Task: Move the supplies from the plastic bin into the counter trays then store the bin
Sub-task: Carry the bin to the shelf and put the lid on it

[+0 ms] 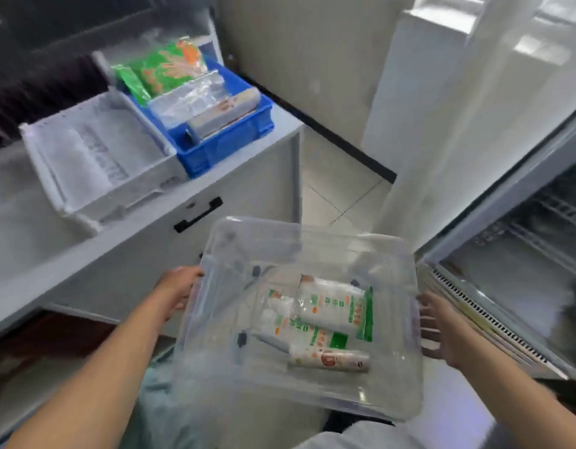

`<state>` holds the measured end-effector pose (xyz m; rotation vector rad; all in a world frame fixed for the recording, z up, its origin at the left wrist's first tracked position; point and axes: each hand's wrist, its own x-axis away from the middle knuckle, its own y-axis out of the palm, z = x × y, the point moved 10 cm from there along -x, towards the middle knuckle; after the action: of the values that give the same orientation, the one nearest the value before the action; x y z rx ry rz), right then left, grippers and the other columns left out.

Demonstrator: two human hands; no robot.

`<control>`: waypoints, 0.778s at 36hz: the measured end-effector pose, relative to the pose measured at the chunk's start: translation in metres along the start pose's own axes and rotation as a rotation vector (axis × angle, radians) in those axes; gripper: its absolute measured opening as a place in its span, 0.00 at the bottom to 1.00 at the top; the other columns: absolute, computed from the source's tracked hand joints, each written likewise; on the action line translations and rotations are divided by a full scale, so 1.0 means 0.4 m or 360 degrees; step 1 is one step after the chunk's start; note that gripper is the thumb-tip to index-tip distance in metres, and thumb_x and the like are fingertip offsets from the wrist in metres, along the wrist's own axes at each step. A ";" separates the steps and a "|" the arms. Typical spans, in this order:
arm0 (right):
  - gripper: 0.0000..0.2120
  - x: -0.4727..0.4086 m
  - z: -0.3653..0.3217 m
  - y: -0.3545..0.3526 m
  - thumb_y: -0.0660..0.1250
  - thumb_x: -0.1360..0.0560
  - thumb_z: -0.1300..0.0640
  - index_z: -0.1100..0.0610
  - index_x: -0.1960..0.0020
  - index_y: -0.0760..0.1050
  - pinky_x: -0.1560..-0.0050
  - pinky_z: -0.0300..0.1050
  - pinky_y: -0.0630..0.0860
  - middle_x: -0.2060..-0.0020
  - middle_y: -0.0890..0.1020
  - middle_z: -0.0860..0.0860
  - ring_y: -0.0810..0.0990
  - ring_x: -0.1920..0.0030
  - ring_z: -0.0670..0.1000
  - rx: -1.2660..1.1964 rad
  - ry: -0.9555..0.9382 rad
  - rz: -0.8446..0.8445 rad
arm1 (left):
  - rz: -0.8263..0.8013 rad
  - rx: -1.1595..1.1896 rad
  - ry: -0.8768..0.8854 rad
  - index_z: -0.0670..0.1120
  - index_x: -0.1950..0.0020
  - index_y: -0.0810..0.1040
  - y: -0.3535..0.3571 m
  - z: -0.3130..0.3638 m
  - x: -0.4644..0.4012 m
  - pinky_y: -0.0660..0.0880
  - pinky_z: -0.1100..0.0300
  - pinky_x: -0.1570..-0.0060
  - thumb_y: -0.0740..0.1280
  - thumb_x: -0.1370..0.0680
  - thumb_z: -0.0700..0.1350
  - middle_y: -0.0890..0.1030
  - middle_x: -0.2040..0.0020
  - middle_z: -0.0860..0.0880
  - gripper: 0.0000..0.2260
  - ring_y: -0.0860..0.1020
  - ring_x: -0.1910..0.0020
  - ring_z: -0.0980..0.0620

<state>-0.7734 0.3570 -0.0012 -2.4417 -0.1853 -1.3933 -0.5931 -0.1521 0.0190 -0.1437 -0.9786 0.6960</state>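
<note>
I hold a clear plastic bin [215, 335] in front of me at waist height. My left hand [178, 291] grips its left rim and my right hand [437, 328] grips its right side. Inside the bin lie green-and-white supply packets [332, 309] and a white tube-like pack [332, 359]. On the counter to the upper left stand a white tray [95, 163] with white packs in it and a blue tray [222, 144] holding green packets [163, 69], clear bags and a box.
The grey counter [27, 228] has a cabinet door with a black handle [198, 214] below it. An open refrigerator [523, 254] with wire shelves stands at the right. Tiled floor [332, 189] shows between the counter and the refrigerator.
</note>
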 end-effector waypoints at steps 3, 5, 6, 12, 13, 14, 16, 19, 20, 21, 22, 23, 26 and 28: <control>0.23 -0.033 -0.019 -0.126 0.70 0.33 0.40 0.58 0.50 0.79 0.62 0.47 0.74 0.53 0.82 0.58 0.80 0.53 0.58 -0.0203 0.0053 0.0053 | -0.0066 -0.0199 0.0143 0.45 0.49 0.82 0.179 0.246 -0.034 0.74 0.52 0.56 0.69 0.28 0.49 0.81 0.59 0.44 0.11 0.77 0.61 0.46; 0.22 -0.045 -0.040 -0.193 0.70 0.33 0.41 0.57 0.50 0.77 0.63 0.46 0.74 0.53 0.81 0.57 0.79 0.55 0.57 -0.0349 0.0090 0.0092 | -0.0087 -0.0340 0.0253 0.44 0.49 0.82 0.285 0.403 -0.042 0.80 0.48 0.53 0.70 0.28 0.50 0.83 0.58 0.43 0.12 0.82 0.59 0.43; 0.21 -0.048 -0.053 -0.220 0.70 0.32 0.42 0.57 0.48 0.76 0.63 0.46 0.74 0.54 0.80 0.56 0.79 0.55 0.56 -0.0419 0.0101 0.0100 | -0.0113 -0.0408 0.0293 0.44 0.49 0.82 0.337 0.478 -0.043 0.81 0.47 0.54 0.70 0.28 0.51 0.83 0.55 0.42 0.14 0.82 0.58 0.42; 0.21 -0.056 -0.151 -0.302 0.67 0.30 0.49 0.55 0.39 0.74 0.64 0.45 0.74 0.57 0.79 0.53 0.79 0.57 0.54 -0.0830 0.0067 0.0119 | -0.0205 -0.0642 0.0553 0.45 0.56 0.79 0.583 0.894 -0.038 0.66 0.63 0.71 0.67 0.29 0.51 0.80 0.57 0.45 0.09 0.74 0.69 0.50; 0.22 -0.058 -0.175 -0.302 0.67 0.29 0.50 0.56 0.38 0.75 0.65 0.45 0.75 0.56 0.80 0.53 0.79 0.56 0.54 -0.0882 0.0047 0.0113 | -0.0187 -0.0667 0.0600 0.46 0.57 0.79 0.612 0.958 -0.038 0.67 0.62 0.70 0.67 0.28 0.50 0.80 0.57 0.45 0.08 0.74 0.69 0.50; 0.22 -0.060 -0.202 -0.298 0.67 0.29 0.50 0.56 0.37 0.75 0.66 0.45 0.76 0.56 0.80 0.53 0.80 0.56 0.54 -0.0934 0.0024 0.0108 | -0.0172 -0.0691 0.0649 0.45 0.58 0.78 0.639 1.021 -0.040 0.66 0.62 0.70 0.67 0.28 0.48 0.81 0.57 0.45 0.07 0.74 0.70 0.50; 0.21 -0.064 -0.264 -0.292 0.67 0.29 0.51 0.56 0.38 0.76 0.66 0.45 0.77 0.57 0.82 0.53 0.81 0.55 0.53 -0.1027 -0.0027 0.0117 | -0.0160 -0.0750 0.0745 0.44 0.55 0.79 0.688 1.138 -0.056 0.69 0.61 0.68 0.67 0.27 0.47 0.81 0.56 0.44 0.08 0.75 0.69 0.49; 0.15 -0.080 -0.381 -0.279 0.67 0.28 0.51 0.55 0.44 0.78 0.64 0.46 0.77 0.63 0.86 0.52 0.83 0.55 0.52 -0.1093 -0.0113 0.0119 | -0.0121 -0.0816 0.0838 0.41 0.48 0.81 0.738 1.293 -0.097 0.78 0.54 0.52 0.68 0.28 0.48 0.82 0.55 0.43 0.13 0.80 0.59 0.44; 0.13 -0.089 -0.424 -0.274 0.67 0.27 0.51 0.55 0.45 0.79 0.63 0.47 0.77 0.65 0.87 0.50 0.83 0.55 0.51 -0.1105 -0.0136 0.0117 | -0.0108 -0.0824 0.0857 0.41 0.48 0.81 0.749 1.338 -0.116 0.78 0.53 0.52 0.68 0.28 0.48 0.81 0.57 0.43 0.13 0.80 0.59 0.44; 0.12 -0.101 -0.468 -0.272 0.66 0.27 0.52 0.55 0.46 0.79 0.62 0.47 0.76 0.66 0.87 0.50 0.83 0.55 0.51 -0.1121 -0.0152 0.0128 | -0.0099 -0.0827 0.0874 0.41 0.49 0.81 0.760 1.381 -0.138 0.77 0.54 0.54 0.68 0.28 0.47 0.80 0.59 0.44 0.13 0.79 0.60 0.44; 0.11 -0.115 -0.514 -0.273 0.66 0.27 0.52 0.55 0.48 0.79 0.62 0.47 0.76 0.67 0.86 0.50 0.83 0.56 0.51 -0.1135 -0.0160 0.0150 | -0.0101 -0.0822 0.0882 0.41 0.50 0.81 0.771 1.424 -0.164 0.75 0.55 0.57 0.68 0.28 0.46 0.79 0.60 0.44 0.12 0.78 0.62 0.45; 0.10 -0.131 -0.561 -0.274 0.66 0.26 0.52 0.55 0.49 0.79 0.61 0.48 0.75 0.66 0.86 0.50 0.82 0.56 0.51 -0.1143 -0.0167 0.0175 | -0.0110 -0.0820 0.0883 0.41 0.51 0.81 0.780 1.463 -0.194 0.74 0.56 0.59 0.68 0.29 0.45 0.79 0.60 0.43 0.10 0.77 0.63 0.45; 0.10 -0.186 -0.709 -0.271 0.65 0.27 0.52 0.56 0.50 0.78 0.57 0.49 0.75 0.60 0.82 0.51 0.79 0.57 0.51 -0.1154 -0.0187 0.0211 | -0.0130 -0.0844 0.0873 0.42 0.51 0.79 0.787 1.566 -0.290 0.72 0.60 0.66 0.68 0.32 0.46 0.81 0.57 0.43 0.12 0.78 0.65 0.46; 0.10 -0.221 -0.812 -0.269 0.66 0.27 0.52 0.57 0.49 0.77 0.52 0.51 0.75 0.59 0.80 0.52 0.78 0.58 0.51 -0.1130 -0.0200 0.0246 | -0.0146 -0.0864 0.0829 0.43 0.49 0.78 0.778 1.624 -0.355 0.70 0.61 0.69 0.67 0.36 0.49 0.78 0.60 0.44 0.19 0.76 0.68 0.46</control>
<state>-1.1123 0.3519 0.0993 -3.0131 0.5545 -1.4000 -1.3132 -0.1189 0.1580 -0.7161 -0.6422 0.2672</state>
